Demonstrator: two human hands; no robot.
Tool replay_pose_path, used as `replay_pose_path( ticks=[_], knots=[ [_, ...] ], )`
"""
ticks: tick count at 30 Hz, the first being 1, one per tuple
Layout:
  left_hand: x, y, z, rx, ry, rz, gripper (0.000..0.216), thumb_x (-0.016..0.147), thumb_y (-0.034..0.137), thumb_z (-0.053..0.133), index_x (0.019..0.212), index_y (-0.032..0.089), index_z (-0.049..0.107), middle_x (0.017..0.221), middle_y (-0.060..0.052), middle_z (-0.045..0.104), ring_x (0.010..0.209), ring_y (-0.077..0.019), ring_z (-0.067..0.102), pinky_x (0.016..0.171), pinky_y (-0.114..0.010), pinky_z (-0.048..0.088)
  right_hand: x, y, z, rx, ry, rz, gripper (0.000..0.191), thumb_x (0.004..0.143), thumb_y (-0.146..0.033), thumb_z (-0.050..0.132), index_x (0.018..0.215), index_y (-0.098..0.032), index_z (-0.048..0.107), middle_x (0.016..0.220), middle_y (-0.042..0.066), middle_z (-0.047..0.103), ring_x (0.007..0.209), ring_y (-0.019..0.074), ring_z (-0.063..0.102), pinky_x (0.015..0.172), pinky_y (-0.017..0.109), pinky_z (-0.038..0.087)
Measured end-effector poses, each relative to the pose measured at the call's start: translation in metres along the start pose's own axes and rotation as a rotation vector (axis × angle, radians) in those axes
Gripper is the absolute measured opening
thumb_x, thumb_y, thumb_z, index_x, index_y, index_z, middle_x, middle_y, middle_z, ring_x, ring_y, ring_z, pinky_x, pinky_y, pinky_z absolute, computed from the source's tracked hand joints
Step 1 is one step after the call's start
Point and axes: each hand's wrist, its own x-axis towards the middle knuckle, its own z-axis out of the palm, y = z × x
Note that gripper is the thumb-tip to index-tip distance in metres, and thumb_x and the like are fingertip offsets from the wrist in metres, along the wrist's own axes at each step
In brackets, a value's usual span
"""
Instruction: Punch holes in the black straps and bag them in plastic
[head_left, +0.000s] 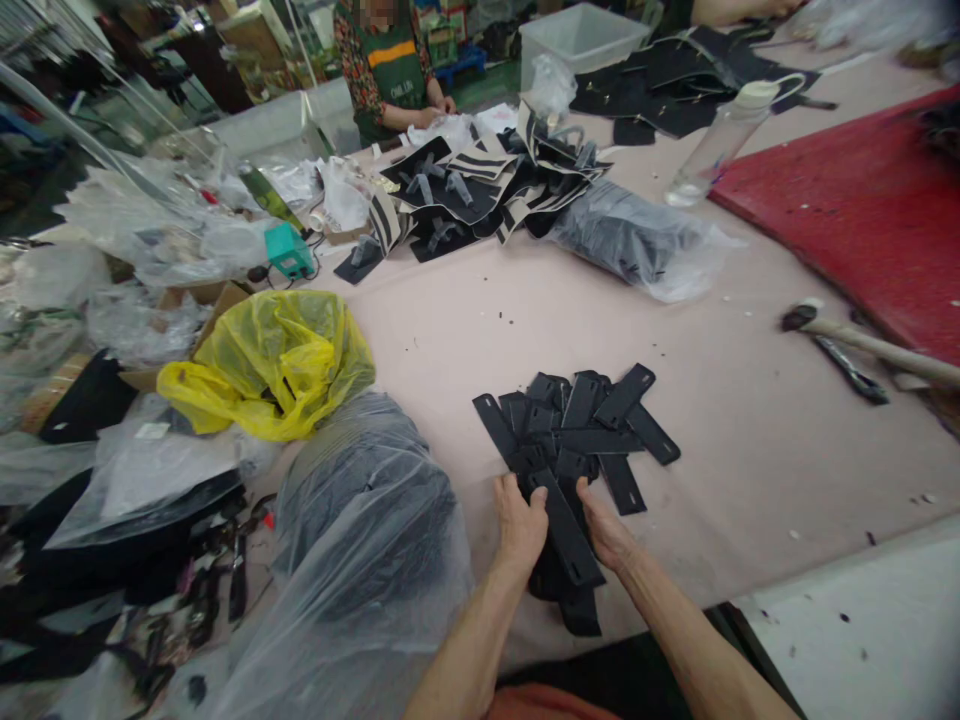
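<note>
A loose heap of flat black strips (581,430) with slotted ends lies on the pale pink table (750,430) in front of me. My left hand (519,525) and my right hand (606,535) are at the near edge of the heap, on either side of a long black strip (564,535). The fingers of both hands curl round a small stack of strips at the table edge. The fingertips are partly hidden under the strips.
A clear plastic bag of dark pieces (360,560) sits at my left, a yellow bag (277,360) behind it. A hammer (862,340) lies right, beside a red mat (862,200). A plastic bottle (720,140), another bagged bundle (637,240) and a person (386,70) are at the far side.
</note>
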Motion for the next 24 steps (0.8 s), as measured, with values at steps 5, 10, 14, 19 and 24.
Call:
replay_pose_path(
  ticks=[5,10,14,19,24],
  knots=[
    [-0.021,-0.008,0.006,-0.025,0.016,-0.088,0.040,0.089,0.027,0.048,0.126,0.011,0.047,0.130,-0.017,0.053,0.127,-0.0233,0.048,0.109,-0.034,0.034,-0.006,0.005,0.006,-0.164,-0.099,-0.097,0.063,0.059,-0.049,0.079,0.108,-0.013,0.065,0.098,0.010,0.072,0.090,0.0267,0.066,0.088,0.041,0.051],
    [-0.037,-0.013,0.000,-0.310,-0.157,-0.097,0.052,0.089,0.037,0.052,0.136,0.018,0.042,0.132,-0.010,0.057,0.127,-0.0220,0.050,0.108,-0.031,0.037,-0.008,-0.007,0.011,-0.434,-0.011,-0.079,0.039,0.061,-0.033,0.071,0.094,-0.014,0.065,0.079,0.004,0.070,0.073,0.0213,0.062,0.068,0.033,0.051],
    [-0.038,-0.020,-0.013,-0.315,-0.173,-0.055,0.063,0.084,0.041,0.062,0.138,0.017,0.040,0.135,-0.013,0.055,0.128,-0.0243,0.050,0.108,-0.033,0.038,-0.020,-0.026,0.016,-0.766,0.065,-0.108,0.019,0.059,-0.022,0.065,0.077,-0.016,0.062,0.069,0.001,0.064,0.068,0.0197,0.059,0.061,0.028,0.042],
    [-0.015,-0.023,-0.042,-0.311,0.109,-0.072,0.066,0.088,0.052,0.052,0.141,0.016,0.035,0.144,-0.016,0.046,0.132,-0.0243,0.046,0.109,-0.034,0.037,-0.044,-0.043,0.033,-1.240,0.197,-0.234,0.027,0.067,-0.013,0.060,0.093,-0.017,0.060,0.085,0.010,0.066,0.089,0.0284,0.062,0.076,0.034,0.038],
    [0.011,-0.033,-0.050,-0.321,0.300,0.037,0.061,0.092,0.051,0.043,0.140,0.015,0.037,0.147,-0.015,0.044,0.137,-0.0229,0.040,0.113,-0.034,0.033,-0.045,-0.038,0.048,-1.806,0.192,-0.268,0.027,0.074,-0.014,0.058,0.101,-0.016,0.059,0.093,0.012,0.068,0.086,0.0284,0.065,0.076,0.035,0.038]
  ],
)
